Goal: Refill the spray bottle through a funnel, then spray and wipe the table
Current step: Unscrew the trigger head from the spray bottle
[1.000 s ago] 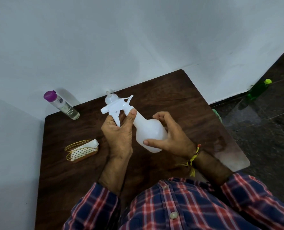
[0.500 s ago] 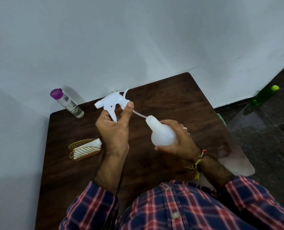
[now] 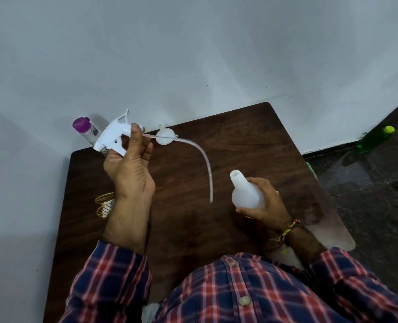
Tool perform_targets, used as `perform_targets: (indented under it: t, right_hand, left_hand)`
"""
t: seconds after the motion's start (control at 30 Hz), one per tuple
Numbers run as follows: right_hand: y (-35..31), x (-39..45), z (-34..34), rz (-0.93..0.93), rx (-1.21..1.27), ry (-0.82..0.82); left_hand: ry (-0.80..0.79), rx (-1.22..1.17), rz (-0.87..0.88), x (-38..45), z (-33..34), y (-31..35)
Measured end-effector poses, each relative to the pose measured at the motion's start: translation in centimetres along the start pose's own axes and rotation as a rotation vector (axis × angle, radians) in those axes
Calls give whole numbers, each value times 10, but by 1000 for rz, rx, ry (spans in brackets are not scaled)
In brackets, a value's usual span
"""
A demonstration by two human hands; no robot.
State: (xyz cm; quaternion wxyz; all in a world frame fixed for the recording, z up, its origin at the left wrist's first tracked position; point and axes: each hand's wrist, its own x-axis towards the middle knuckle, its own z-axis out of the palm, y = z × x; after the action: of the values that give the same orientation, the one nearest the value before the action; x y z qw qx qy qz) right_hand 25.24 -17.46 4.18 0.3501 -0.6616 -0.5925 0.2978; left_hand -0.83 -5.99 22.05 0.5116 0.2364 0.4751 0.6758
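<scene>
A: What do the hands have?

B: The left hand [image 3: 129, 169] grips the white trigger spray head [image 3: 114, 137], thumb up along its neck and fingers curled round the body. The right hand [image 3: 266, 201] is wrapped round the belly of the white spray bottle [image 3: 246, 194], whose open neck tilts up and toward the left hand.

A: So the head is off the bottle?

B: Yes, fully apart. The dip tube [image 3: 202, 157] runs out of the head past the left thumb, then curves down and ends in the air between the two hands, short of the bottle's mouth and not touching it.

A: Where is the funnel?

B: The small white funnel [image 3: 165, 137] lies on the bench [image 3: 251, 136] just beyond the left fingers, behind the tube, near the wall.

A: Anything else close to the hands?

B: A clear bottle with a purple cap [image 3: 82, 127] stands behind the spray head, partly hidden by it. A gold wire holder [image 3: 104, 203] with something white in it sits just outside the left wrist. Well beyond the right hand, on the floor by the wall, lies a green bottle [image 3: 372, 138] with a yellow-green cap. A braided thread band [image 3: 286, 231] circles the right wrist, and both checked sleeves are pushed up the forearms.
</scene>
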Motion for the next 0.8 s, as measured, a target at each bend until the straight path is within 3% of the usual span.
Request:
perform_targets:
  t: [0.17,0.3,0.43,0.6,0.8]
  right_hand:
    - [3,-2,2,24,11,35]
    - [-1,-2,4,65,12,82]
    - [-2,1,8,134,-13,78]
    - [-10,11,26,144,36,-51]
    - [-13,22,50,140,-5,-90]
  left_hand:
    - [119,47,45,12,-18,-14]
    - [192,225,56,20,-39,-43]
    - [146,549,-4,31,-68,-75]
    - [-37,967,-163,45,-116,-118]
    - [-7,1077,-245,37,-152,-149]
